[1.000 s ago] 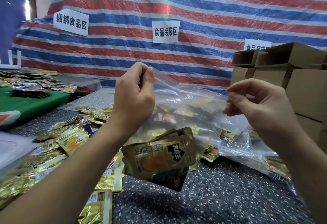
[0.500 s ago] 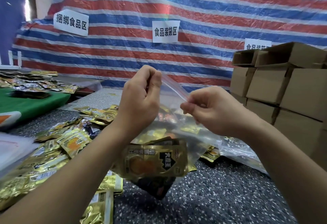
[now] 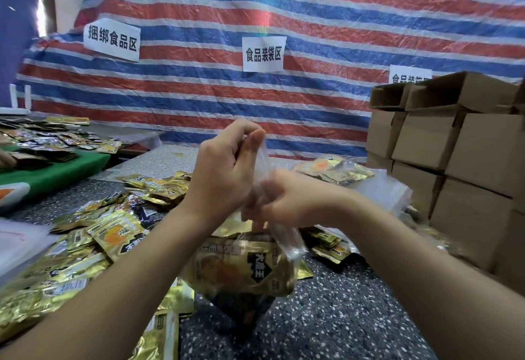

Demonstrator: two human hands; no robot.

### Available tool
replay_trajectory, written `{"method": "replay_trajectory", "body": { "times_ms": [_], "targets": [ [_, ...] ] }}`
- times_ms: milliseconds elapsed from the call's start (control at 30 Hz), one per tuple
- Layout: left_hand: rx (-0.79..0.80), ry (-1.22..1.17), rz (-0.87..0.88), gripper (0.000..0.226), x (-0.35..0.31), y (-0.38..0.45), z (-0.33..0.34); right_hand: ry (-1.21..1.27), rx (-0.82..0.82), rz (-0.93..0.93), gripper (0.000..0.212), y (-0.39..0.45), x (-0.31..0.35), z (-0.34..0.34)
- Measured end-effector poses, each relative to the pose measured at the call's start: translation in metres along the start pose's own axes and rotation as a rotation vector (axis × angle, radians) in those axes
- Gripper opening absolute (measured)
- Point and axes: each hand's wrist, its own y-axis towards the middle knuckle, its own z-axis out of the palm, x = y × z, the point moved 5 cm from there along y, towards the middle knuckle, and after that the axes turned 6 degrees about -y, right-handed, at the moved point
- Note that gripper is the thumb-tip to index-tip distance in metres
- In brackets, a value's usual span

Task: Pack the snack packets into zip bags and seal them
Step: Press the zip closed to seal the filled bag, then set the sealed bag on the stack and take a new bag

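A clear zip bag point(image 3: 279, 241) hangs in the air in front of me, with gold snack packets point(image 3: 244, 268) inside its lower part. My left hand point(image 3: 224, 175) pinches the bag's top edge between thumb and fingers, held up high. My right hand point(image 3: 287, 200) is just below and right of it, fingers curled on the bag's upper part; it is blurred. Many loose gold snack packets point(image 3: 113, 234) lie heaped on the speckled table point(image 3: 326, 317) to the left.
Stacked cardboard boxes point(image 3: 454, 155) stand at the right. More clear bags point(image 3: 383, 189) and packets point(image 3: 335, 169) lie behind my hands. A green table point(image 3: 54, 172) with dark packets sits at the far left. A striped tarp with paper signs hangs behind.
My right hand has slid leftward along the bag's top from its right end until it sits beside my left hand. The bag now hangs narrower and lower.
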Motion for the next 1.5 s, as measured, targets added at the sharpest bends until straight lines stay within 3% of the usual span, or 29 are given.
{"method": "replay_trajectory", "body": {
  "times_ms": [100,200,300,400,500,600,733,867,900,933,967,1067,1100,1167,1267,1400,1500],
  "targets": [
    [-0.068,0.109,-0.089,0.036,0.010,-0.001,-0.004,0.147,-0.136,0.117,0.014,0.009,-0.018,0.000],
    [-0.136,0.082,-0.188,0.029,0.019,0.001,-0.010,0.436,-0.305,0.246,0.015,0.013,-0.047,-0.011],
    [-0.103,0.083,-0.223,0.026,0.022,0.001,-0.007,0.830,-0.593,0.282,0.015,0.021,-0.079,-0.042],
    [-0.037,0.106,-0.240,0.019,0.025,-0.002,-0.001,1.083,-0.831,0.459,0.008,0.023,-0.129,-0.073],
    [-0.005,0.116,-0.248,0.018,0.026,-0.005,0.004,0.944,-0.764,0.674,0.029,0.017,-0.185,-0.081],
    [0.040,0.131,-0.242,0.024,0.025,-0.009,0.010,0.904,-0.704,0.792,0.031,0.011,-0.218,-0.078],
    [0.067,0.161,-0.247,0.023,0.027,-0.011,0.013,0.789,-0.868,0.867,0.033,0.008,-0.231,-0.091],
    [0.051,0.150,-0.262,0.022,0.027,-0.011,0.013,0.856,-1.094,0.869,0.040,0.006,-0.228,-0.100],
    [0.054,0.147,-0.260,0.022,0.027,-0.011,0.013,0.578,-1.025,0.948,0.040,0.002,-0.224,-0.101],
    [0.058,0.142,-0.256,0.022,0.026,-0.011,0.013,0.138,-0.913,1.004,0.041,0.005,-0.219,-0.108],
    [0.060,0.138,-0.251,0.022,0.026,-0.012,0.014,-0.028,-0.904,0.985,0.042,0.006,-0.216,-0.112],
    [0.065,0.141,-0.240,0.025,0.026,-0.013,0.016,0.546,-1.167,0.857,0.039,-0.005,-0.235,-0.115],
    [0.068,0.144,-0.239,0.026,0.026,-0.013,0.016,0.573,-1.178,0.872,0.038,-0.007,-0.241,-0.112],
    [0.078,0.147,-0.244,0.027,0.028,-0.014,0.018,0.369,-1.125,0.975,0.039,-0.012,-0.241,-0.114],
    [0.078,0.153,-0.248,0.027,0.030,-0.015,0.018,-0.005,-1.101,1.073,0.066,-0.019,-0.239,-0.117],
    [0.077,0.162,-0.244,0.027,0.029,-0.015,0.020,-0.569,-1.100,0.730,0.070,0.000,-0.207,-0.119],
    [0.101,0.172,-0.247,0.027,0.028,-0.017,0.022,-0.782,-0.915,0.439,0.056,0.031,-0.183,-0.106]
  ]
}}
